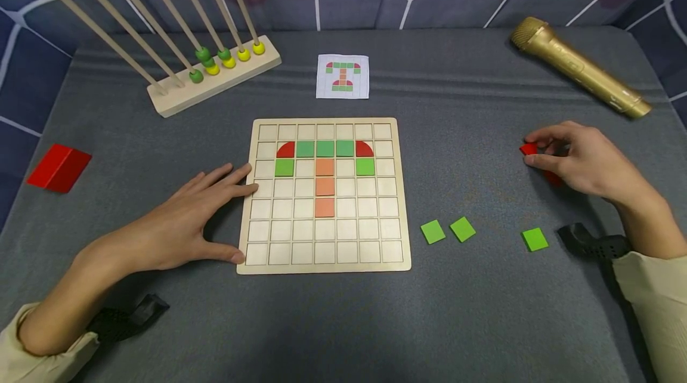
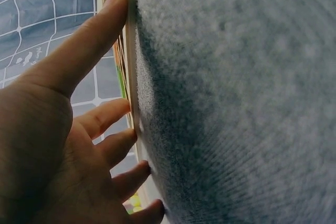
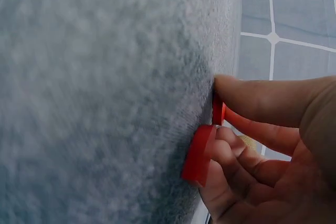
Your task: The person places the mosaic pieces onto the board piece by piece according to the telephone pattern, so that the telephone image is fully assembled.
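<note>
My left hand rests at the left edge of a wooden grid board. Its fingers are spread and fairly straight, thumb and fingertips touching the rim, as the left wrist view shows too. On the board lie red quarter-round tiles, green square tiles and a column of orange squares. Off to the right, my right hand pinches a red tile between thumb and finger, low over the table. A second red tile is beside the other fingers, partly hidden by the hand in the head view.
Three loose green tiles lie right of the board. Behind it is a pattern card. A peg rack with beads stands back left, a red block at left, a gold microphone back right.
</note>
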{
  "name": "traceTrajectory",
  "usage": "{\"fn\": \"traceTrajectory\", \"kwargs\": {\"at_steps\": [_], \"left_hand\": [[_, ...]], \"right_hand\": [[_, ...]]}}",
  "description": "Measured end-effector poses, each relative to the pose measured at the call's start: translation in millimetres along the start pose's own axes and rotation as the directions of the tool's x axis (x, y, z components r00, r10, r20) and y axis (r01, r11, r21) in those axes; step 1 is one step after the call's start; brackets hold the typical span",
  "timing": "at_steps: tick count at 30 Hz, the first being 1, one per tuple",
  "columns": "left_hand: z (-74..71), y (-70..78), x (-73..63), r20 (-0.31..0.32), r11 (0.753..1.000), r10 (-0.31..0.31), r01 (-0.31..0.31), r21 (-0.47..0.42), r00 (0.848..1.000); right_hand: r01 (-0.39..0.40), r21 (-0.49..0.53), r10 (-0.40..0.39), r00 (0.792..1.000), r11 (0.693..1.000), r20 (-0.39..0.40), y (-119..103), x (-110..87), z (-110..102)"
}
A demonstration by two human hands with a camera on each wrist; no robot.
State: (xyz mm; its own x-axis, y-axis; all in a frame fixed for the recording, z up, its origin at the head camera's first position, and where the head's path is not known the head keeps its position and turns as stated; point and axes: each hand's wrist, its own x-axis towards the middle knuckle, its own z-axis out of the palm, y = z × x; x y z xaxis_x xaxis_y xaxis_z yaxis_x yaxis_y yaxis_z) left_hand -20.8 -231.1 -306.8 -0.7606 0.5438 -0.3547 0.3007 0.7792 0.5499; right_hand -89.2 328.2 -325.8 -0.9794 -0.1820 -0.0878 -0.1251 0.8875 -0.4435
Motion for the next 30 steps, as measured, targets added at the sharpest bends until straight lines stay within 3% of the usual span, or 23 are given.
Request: {"fn": "traceTrajectory", "kwargs": {"at_steps": [11, 19, 23, 30], "left_hand": [[-0.2, -1.2, -0.2, 0.000, 1.000, 0.002, -0.002, -0.005, 1.000], [-0.3, -0.6, 0.3, 0.001, 1.000, 0.001, -0.001, -0.006, 1.000], [-0.4, -0.9, 0.4, 0.003, 1.000, 0.002, -0.002, -0.007, 1.000], [-0.6, -1.0, 0.4, 0.007, 1.000, 0.000, 0.000, -0.007, 1.000]], "right_hand": [[-0.003, 0.013, 0.002, 1.000, 1.000, 0.017, -4, 0.7, 0], [0.080, 0.028, -0.078, 0.995, 0.996, -0.056, -8, -0.7, 1], [0.096, 0.026, -0.095, 0.994, 0.995, -0.054, -10, -0.1, 3], [0.194, 0.034, -0.191, 0.979, 0.980, -0.070, -16, -1.1, 5]]}}
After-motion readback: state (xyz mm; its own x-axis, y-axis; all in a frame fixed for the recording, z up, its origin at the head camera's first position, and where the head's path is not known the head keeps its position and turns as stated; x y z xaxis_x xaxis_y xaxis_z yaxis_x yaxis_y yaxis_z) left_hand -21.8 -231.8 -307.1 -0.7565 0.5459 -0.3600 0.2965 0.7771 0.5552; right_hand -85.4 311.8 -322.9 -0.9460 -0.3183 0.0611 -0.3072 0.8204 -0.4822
